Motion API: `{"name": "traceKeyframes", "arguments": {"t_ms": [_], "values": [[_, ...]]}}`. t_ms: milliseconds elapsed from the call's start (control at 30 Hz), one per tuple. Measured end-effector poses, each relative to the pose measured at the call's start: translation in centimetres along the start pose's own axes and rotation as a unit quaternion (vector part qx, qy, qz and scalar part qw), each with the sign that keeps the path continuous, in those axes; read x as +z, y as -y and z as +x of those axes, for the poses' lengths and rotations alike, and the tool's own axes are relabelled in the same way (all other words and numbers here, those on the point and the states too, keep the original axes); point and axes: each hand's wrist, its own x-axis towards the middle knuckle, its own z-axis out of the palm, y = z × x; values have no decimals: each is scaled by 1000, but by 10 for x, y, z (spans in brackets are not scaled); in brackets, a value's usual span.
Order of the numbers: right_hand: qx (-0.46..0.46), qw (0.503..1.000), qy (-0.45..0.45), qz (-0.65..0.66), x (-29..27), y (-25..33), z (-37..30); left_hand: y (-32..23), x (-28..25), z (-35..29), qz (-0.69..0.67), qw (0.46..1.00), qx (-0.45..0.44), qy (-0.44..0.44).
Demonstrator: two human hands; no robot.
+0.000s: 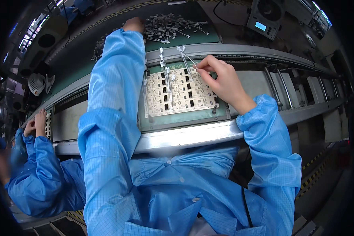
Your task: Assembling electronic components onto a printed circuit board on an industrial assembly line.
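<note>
My right hand (pixel 222 80) is over the right part of a pale circuit board panel (pixel 181 92), thumb and fingertips pinched on a thin white cable (pixel 189 59). This cable's far end, with white connectors (pixel 181 49), rests at the conveyor's far rail. More white cables (pixel 168 80) lie lengthwise across the panel, which has rows of black components and sits on a green carrier (pixel 169 122). Stretched far ahead, my left hand (pixel 134 24) is at the left side of a heap of white cables (pixel 165 27); its fingers are hidden.
The conveyor's near metal rail (pixel 188 135) runs between my body and the panel. A grey device with a small lit screen (pixel 260 26) stands at the far right. At left are a white fan (pixel 36 83) and a co-worker's hands (pixel 39 122) by another board.
</note>
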Motion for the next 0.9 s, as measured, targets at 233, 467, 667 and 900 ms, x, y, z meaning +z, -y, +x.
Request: {"name": "traceKeyframes", "arguments": {"t_ms": [233,467,667,900], "values": [[-34,999,36,-22,2,3,4,25,37,41,107,993,-27,49],[-96,990,90,-57,13,-6,2,103,-4,53,-405,904,134,-26],[-28,991,128,-40,7,-6,-5,-4,-92,1,-468,883,-47,9],[-40,986,125,-98,12,8,-4,-61,-152,-123,-466,882,72,-15]]}}
